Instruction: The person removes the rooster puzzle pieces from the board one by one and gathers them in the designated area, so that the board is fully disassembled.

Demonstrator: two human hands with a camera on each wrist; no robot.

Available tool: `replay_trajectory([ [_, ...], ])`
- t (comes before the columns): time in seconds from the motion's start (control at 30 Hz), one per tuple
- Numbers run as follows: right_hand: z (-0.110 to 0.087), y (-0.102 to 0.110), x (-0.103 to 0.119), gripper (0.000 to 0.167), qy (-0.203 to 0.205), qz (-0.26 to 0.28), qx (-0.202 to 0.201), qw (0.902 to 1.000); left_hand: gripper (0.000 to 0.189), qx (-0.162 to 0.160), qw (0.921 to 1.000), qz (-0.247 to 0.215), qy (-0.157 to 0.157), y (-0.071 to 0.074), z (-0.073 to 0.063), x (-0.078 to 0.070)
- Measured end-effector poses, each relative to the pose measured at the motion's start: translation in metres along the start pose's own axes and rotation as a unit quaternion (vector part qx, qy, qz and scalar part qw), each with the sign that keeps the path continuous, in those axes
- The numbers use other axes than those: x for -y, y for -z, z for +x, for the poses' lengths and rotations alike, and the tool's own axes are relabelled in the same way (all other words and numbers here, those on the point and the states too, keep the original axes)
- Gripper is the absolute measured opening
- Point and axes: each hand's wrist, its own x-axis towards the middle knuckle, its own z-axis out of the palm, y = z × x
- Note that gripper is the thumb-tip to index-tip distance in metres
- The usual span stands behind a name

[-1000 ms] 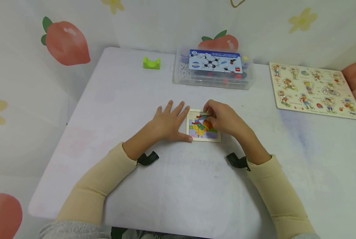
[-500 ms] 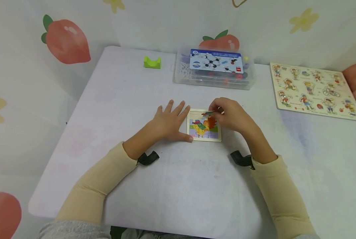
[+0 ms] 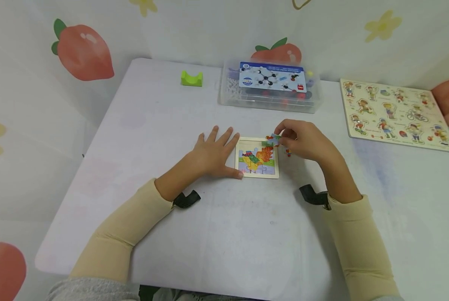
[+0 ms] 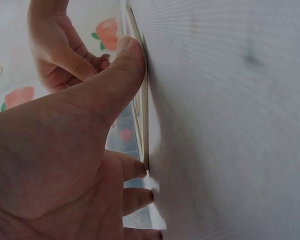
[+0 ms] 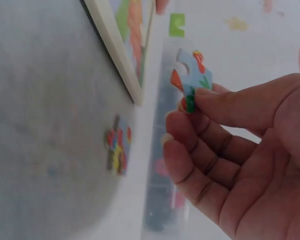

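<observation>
My right hand (image 3: 305,140) pinches a blue jigsaw piece (image 5: 192,75) with red and green print between thumb and fingers, just over the top right corner of a small wooden puzzle tray (image 3: 258,176). Puzzle pieces with a yellow and orange bird picture fill most of the tray; bare wood shows along its top. Fingers spread, my left hand (image 3: 214,156) lies flat at the tray's left side. Its thumb (image 4: 125,65) rests on the lower left corner. A second, loose jigsaw piece (image 5: 120,147) lies on the table right of the tray, partly hidden by the right hand in the head view.
Along the table's back stand a bright green block (image 3: 191,79) with a curved notch and a clear plastic case (image 3: 229,98) with a molecule-printed label. A wooden picture board (image 3: 397,113) with several child figures lies at the right.
The right hand has lifted the jigsaw piece out of the tray's top right area and moved it right and slightly away, uncovering bare wood and the loose piece. The left hand stays put.
</observation>
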Motion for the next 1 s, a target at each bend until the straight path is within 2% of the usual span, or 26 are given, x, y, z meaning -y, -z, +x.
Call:
replay_trajectory([
  [0.23, -0.004, 0.014, -0.011, 0.017, -0.02, -0.006, 0.003, 0.9998, 0.115, 0.0, 1.0, 0.0, -0.002, 0.0, 0.001, 0.001],
  [0.43, -0.007, 0.025, -0.023, 0.018, -0.047, -0.026, 0.038, 0.9979, 0.115, 0.0, 1.0, -0.001, -0.003, -0.001, 0.001, 0.001],
  [0.67, -0.01, 0.032, -0.038, 0.014, -0.053, -0.065, 0.064, 0.9944, 0.115, 0.001, 1.0, -0.002, -0.002, -0.001, 0.001, 0.002],
  [1.0, -0.013, 0.038, -0.058, 0.015, -0.092, -0.072, 0.098, 0.9883, 0.115, 0.0, 1.0, 0.001, -0.001, -0.002, 0.002, 0.002],
])
